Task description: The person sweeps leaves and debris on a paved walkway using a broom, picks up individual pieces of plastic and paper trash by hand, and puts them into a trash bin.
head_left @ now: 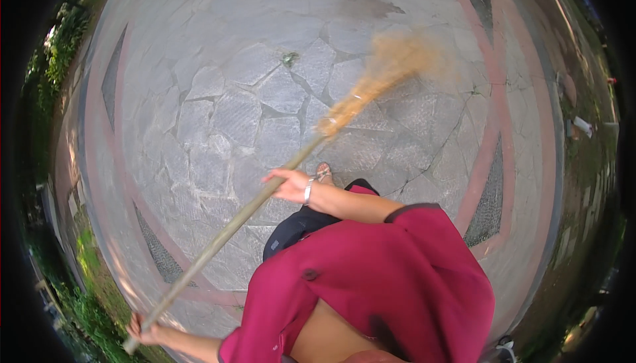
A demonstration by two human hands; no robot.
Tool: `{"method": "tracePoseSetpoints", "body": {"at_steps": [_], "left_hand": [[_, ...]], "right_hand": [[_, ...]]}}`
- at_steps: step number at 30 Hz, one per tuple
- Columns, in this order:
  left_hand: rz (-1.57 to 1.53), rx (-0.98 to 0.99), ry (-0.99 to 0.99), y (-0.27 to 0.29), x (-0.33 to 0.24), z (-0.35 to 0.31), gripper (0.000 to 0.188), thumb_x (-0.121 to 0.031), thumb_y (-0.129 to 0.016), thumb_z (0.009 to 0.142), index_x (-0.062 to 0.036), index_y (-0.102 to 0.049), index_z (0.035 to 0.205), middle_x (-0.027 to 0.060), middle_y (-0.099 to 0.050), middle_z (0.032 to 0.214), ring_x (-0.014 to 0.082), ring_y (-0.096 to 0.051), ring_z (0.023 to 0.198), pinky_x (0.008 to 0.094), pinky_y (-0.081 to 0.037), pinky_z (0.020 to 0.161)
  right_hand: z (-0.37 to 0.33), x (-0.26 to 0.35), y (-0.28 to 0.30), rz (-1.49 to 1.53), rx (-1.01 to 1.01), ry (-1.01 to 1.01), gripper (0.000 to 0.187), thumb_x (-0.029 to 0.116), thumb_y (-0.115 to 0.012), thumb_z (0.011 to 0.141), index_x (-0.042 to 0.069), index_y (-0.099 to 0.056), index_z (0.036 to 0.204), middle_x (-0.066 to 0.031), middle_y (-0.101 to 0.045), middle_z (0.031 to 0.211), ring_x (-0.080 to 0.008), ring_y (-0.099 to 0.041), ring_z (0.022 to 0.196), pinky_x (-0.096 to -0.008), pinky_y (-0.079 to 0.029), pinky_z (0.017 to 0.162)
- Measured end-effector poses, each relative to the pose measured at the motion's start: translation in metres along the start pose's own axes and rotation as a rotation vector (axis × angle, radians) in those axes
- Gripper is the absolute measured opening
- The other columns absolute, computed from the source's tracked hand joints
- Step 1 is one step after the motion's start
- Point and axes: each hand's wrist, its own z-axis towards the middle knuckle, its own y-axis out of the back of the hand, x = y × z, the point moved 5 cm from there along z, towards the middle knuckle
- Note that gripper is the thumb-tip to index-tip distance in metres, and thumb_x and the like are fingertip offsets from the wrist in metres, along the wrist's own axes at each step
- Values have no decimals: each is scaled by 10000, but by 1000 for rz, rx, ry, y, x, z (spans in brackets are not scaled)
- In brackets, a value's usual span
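Note:
A long-handled straw broom (225,234) runs slantwise across the view, from the lower left up to the right. Its yellow-brown bristle head (397,61) is smeared by motion over the stone paving. Near the handle's tail end, my left hand (144,330) is closed round the pole. Farther up, my right hand (289,184) grips the handle below the bristles, a silver band on its wrist. A small green leafy bit (289,59) lies on the paving, left of the bristle head and apart from it.
Irregular grey stone paving (228,114) spreads ahead, bordered by reddish bands (507,151) with dark pebbled triangles (487,194). Green shrubs (61,64) line the left edge. A white scrap (583,126) lies on the ground beyond the right border. My sandalled foot (324,173) is just beyond my right hand.

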Motion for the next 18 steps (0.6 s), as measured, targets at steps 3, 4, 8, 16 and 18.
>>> {"method": "tracePoseSetpoints", "body": {"at_steps": [3, 4, 8, 16, 18], "left_hand": [[-119, -23, -118, 95, -120, -13, 253, -109, -507, 783, -74, -379, 568, 46, -377, 476, 178, -434, 480, 300, -402, 496], [-9, -81, -219, 66, -133, -59, 255, -107, -506, 785, -75, -377, 567, 45, -375, 476, 176, -430, 479, 298, -398, 493], [268, -243, -458, -4, -175, -188, 260, -100, -503, 790, -78, -370, 567, 38, -364, 478, 171, -416, 471, 292, -382, 481], [473, -559, -285, -39, -85, -298, 273, -85, -497, 800, -85, -356, 565, 24, -342, 481, 159, -386, 456, 280, -350, 457], [454, -643, -135, -44, -32, -330, 277, -81, -495, 803, -87, -353, 565, 21, -337, 482, 156, -379, 452, 277, -342, 451]], "right_hand": [[54, -71, -40, -99, 8, -289, 148, 139, -580, 798, 28, -522, 877, -130, -557, 953, -251, -511, 976, -443, -409, 869], [67, -92, -52, -114, 51, -371, 142, 141, -589, 794, 42, -522, 871, -111, -559, 946, -245, -517, 970, -448, -414, 858], [81, -146, -75, -160, 4, -610, 136, 126, -616, 773, 82, -525, 864, -62, -564, 894, -232, -539, 945, -460, -419, 831], [55, 59, 123, -368, -440, -641, 174, 203, -607, 769, 114, -544, 904, -77, -594, 984, -228, -551, 934, -377, -398, 786], [52, 135, 132, -474, -530, -481, 150, 259, -571, 796, 126, -533, 855, -82, -609, 936, -210, -565, 902, -367, -400, 749]]}}
